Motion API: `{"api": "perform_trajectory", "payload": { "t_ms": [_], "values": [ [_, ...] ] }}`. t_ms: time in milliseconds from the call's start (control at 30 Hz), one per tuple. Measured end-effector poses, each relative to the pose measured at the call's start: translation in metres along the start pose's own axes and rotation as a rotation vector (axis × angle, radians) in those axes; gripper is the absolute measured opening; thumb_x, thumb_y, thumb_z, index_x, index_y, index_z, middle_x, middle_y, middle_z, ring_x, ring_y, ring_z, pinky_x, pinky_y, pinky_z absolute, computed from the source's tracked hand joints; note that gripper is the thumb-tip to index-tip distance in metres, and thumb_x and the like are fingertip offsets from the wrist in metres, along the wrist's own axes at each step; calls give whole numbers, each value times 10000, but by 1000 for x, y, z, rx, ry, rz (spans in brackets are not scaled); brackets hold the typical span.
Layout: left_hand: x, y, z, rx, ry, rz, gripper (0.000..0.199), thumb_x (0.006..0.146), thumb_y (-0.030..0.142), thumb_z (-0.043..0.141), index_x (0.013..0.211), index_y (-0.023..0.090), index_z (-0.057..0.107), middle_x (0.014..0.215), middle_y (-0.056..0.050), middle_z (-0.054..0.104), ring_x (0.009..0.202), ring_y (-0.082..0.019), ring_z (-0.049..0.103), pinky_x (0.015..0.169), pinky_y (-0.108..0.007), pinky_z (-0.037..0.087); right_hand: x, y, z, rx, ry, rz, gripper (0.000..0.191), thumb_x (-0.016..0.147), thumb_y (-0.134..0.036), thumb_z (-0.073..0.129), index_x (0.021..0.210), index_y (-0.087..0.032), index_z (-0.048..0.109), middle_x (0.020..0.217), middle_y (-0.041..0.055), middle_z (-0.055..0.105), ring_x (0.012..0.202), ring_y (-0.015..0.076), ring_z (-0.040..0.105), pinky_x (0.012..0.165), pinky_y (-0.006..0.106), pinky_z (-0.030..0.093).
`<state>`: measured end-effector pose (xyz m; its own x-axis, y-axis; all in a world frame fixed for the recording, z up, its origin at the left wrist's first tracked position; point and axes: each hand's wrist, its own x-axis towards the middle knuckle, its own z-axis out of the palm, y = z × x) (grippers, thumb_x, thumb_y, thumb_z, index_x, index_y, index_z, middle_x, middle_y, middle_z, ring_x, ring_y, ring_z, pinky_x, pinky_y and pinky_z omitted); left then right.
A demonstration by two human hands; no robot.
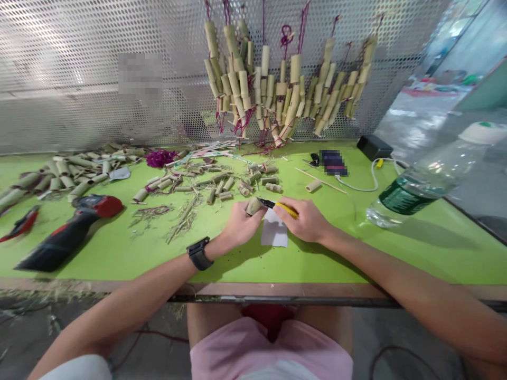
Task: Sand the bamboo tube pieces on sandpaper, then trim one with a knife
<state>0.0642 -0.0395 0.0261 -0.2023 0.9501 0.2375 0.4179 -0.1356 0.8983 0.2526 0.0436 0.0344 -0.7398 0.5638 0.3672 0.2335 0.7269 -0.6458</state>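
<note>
Bamboo piece: one, pinched in left hand. Right hand grips one yellow knife, tip touching it. One white paper just below bamboo piece.

1. We see a perforated metal panel standing as the back wall, well beyond the fingertips, catching bright glare.
2. We see a green tabletop spreading under and around the fingers, edged by a worn wooden strip on the near side.
3. We see a grey floor below the table edge, with a dark cable lying on it.
4. To the right of the fingers, beyond the table, we see a blurred, daylit grey area.
</note>
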Motion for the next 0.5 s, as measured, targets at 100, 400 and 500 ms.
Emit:
{"api": "perform_trajectory", "payload": {
  "t_ms": [100,400,500],
  "values": [
    [0,-1,0,-12,-12,-13,370,864,388,597,634,227,355,580,53,328,553,-105,270,526,-281,230,0,2,-1,3,0,-1,418,1072,-490,490,861,-193,695,691,3,641,559,130,494,559,284,325],
    [2,-2,-4,-92,-41,-40,372,871,415,615,649,234,377,568,57,341,534,-107,276,510,-281,229,0,4,0,-45,-23,-19,413,1058,-492,497,852,-192,692,663,11,647,522,131,488,536,289,300],
    [2,-2,-4,-95,-45,-37,367,861,416,620,649,232,386,577,53,356,554,-113,303,522,-281,240,-1,2,0,-31,-32,-40,425,1062,-497,491,873,-187,712,680,16,669,521,130,494,526,283,305]
  ]
}}
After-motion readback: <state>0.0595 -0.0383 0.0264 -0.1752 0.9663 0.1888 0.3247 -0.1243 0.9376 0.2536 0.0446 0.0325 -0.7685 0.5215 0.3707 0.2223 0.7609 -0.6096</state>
